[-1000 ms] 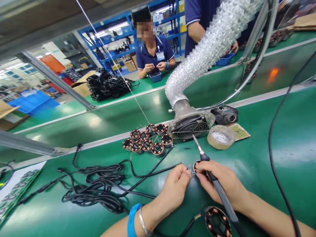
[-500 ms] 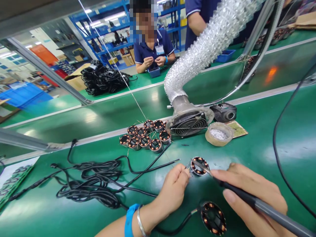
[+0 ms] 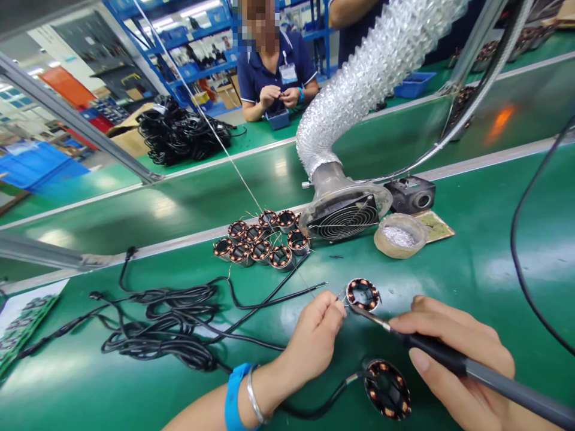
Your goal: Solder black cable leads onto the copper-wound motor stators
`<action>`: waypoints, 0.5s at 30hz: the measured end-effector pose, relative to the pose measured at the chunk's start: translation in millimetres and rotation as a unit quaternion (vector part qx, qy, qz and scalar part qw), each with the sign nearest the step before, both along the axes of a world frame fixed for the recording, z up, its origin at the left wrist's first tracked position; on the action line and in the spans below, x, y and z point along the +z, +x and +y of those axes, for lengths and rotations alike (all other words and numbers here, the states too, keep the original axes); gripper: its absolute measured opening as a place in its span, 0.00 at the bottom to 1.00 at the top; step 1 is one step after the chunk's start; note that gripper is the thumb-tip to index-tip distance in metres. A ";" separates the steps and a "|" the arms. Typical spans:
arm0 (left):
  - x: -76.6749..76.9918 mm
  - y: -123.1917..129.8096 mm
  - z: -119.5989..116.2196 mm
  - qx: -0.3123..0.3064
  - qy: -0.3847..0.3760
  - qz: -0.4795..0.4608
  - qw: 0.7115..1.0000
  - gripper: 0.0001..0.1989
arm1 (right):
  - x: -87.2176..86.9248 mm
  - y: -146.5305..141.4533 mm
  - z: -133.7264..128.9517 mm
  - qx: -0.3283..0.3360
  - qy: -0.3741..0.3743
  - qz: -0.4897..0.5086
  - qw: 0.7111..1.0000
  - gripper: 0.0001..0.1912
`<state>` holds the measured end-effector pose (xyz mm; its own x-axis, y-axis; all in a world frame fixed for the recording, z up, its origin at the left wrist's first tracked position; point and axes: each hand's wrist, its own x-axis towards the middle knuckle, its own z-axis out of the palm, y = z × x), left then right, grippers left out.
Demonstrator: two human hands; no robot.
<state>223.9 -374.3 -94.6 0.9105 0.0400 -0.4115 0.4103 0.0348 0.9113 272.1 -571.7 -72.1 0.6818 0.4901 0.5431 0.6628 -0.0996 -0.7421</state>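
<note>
My right hand (image 3: 462,353) grips a soldering iron (image 3: 431,350) by its dark handle. The iron's tip touches or nearly touches the lower left edge of a ring-shaped motor stator (image 3: 363,294) with copper coils. My left hand (image 3: 317,329) is closed in a pinch just left of that stator, on a thin solder wire (image 3: 215,129) that runs down from above. Fine wire ends show between its fingertips and the stator. Below, a second stator (image 3: 387,389) with a black cable attached lies between my hands.
Several stators (image 3: 260,251) stand grouped at the back. Coiled black cables (image 3: 175,323) lie left. A fume extractor (image 3: 345,218) with a foil duct (image 3: 359,90) stands behind the stator, beside a bowl of solder bits (image 3: 401,236). A co-worker (image 3: 278,72) sits across the bench.
The soldering iron's tip has moved from the upper part of the stator's ring to its lower left edge. My left hand stays pinched beside it. The camera view has shifted slightly.
</note>
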 end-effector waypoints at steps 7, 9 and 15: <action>-4.8 -2.6 2.2 -0.019 0.046 -0.022 0.999 0.14 | -3.1 0.5 3.0 0.023 0.005 -0.020 1.000 0.12; -4.7 -2.8 2.3 -0.020 0.047 -0.024 0.998 0.15 | -2.3 0.4 3.5 0.021 0.001 -0.021 1.000 0.12; -3.7 -2.8 2.9 -0.021 0.055 -0.022 0.998 0.15 | -4.1 -0.3 0.8 -0.001 0.019 -0.026 0.999 0.14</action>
<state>221.1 -371.4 -98.3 0.9291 0.0442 -0.3671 0.3696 -0.0818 0.9256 271.8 -570.9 -76.2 0.6531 0.4662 0.5967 0.7008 -0.0738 -0.7095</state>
